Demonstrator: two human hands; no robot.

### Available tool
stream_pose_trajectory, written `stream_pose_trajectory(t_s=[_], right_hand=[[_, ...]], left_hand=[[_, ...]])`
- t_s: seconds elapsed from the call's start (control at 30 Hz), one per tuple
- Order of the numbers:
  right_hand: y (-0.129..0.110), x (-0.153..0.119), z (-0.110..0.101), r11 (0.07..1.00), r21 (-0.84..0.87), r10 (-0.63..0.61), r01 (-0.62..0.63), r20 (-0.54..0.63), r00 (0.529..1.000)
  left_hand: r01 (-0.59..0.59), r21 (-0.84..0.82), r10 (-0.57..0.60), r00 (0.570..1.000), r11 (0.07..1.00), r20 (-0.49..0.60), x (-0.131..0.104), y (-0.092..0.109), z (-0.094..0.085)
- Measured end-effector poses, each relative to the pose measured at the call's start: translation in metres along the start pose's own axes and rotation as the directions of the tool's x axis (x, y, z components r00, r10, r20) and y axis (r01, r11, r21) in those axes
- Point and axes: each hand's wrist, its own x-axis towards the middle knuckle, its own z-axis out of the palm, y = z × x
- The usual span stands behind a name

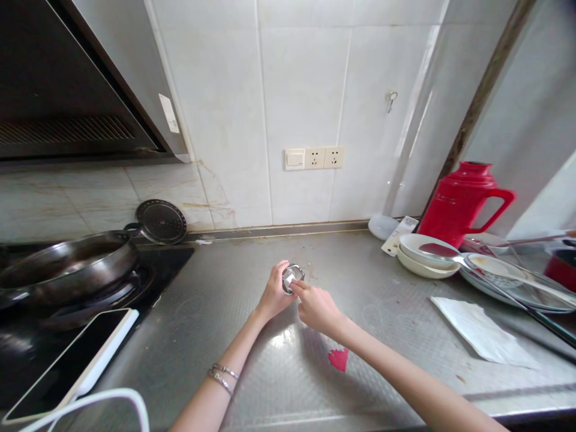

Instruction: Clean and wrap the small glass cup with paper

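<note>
A small round metal cup [293, 272] is near the middle of the steel counter, its open top facing me. Wrapped around its left side is my left hand [273, 293], closed on it. My right hand [317, 307] reaches in from the right, fingers curled, with a finger at the cup's opening. Something white, like crumpled tissue [289, 277], shows inside, touched by that fingertip. On the counter below my right hand lies a torn red scrap [338, 359].
At left are a pan [72, 267] on the stove, a black disc [161, 222] and a phone [67, 366] with a white cable. Stacked bowls [425, 258], a red thermos [463, 204], plates, utensils and a white napkin [481, 331] sit at right.
</note>
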Motion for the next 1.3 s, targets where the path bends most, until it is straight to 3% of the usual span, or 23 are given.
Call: stream_pose_trajectory(t_s=[0.1, 0.23, 0.47, 0.57, 0.83, 0.93, 1.0, 1.07, 1.3], right_hand=[[-0.001, 0.0, 0.003, 0.985, 0.169, 0.041, -0.04, -0.002, 0.999], [0.0, 0.004, 0.009, 0.898, 0.431, 0.109, -0.087, -0.028, 0.994], [0.001, 0.01, 0.012, 0.752, 0.646, 0.141, -0.134, 0.041, 0.989], [0.003, 0.007, 0.004, 0.698, 0.707, 0.121, -0.114, 0.041, 0.992], [0.024, -0.002, -0.024, 0.734, 0.679, -0.018, 0.007, 0.01, 1.0], [0.028, -0.003, -0.027, 0.649, 0.76, -0.045, -0.011, 0.052, 0.998], [0.028, -0.005, -0.03, 0.579, 0.815, -0.074, -0.026, 0.085, 0.994], [0.025, -0.008, -0.034, 0.566, 0.824, -0.095, -0.005, 0.071, 0.993], [0.01, -0.011, -0.057, 0.793, 0.582, -0.176, 0.18, -0.064, 0.982]], left_hand=[[0.03, -0.018, -0.03, 0.999, 0.999, 0.031, -0.001, 0.001, 0.001], [0.069, -0.048, -0.067, 0.996, 0.996, 0.053, -0.001, 0.003, 0.002], [0.188, -0.113, -0.184, 0.982, 0.976, 0.037, 0.005, 0.011, -0.002], [0.207, -0.177, -0.193, 0.977, 0.962, 0.091, 0.009, 0.015, -0.008], [0.299, -0.37, -0.215, 0.944, 0.88, 0.251, 0.017, 0.03, -0.019], [0.341, -0.536, -0.208, 0.933, 0.772, 0.294, 0.02, 0.03, -0.022], [0.385, -0.653, -0.199, 0.918, 0.652, 0.343, 0.022, 0.03, -0.024], [0.416, -0.738, -0.206, 0.908, 0.531, 0.364, 0.024, 0.032, -0.026], [0.405, -0.888, -0.311, 0.891, 0.22, 0.329, 0.024, 0.044, -0.024]])
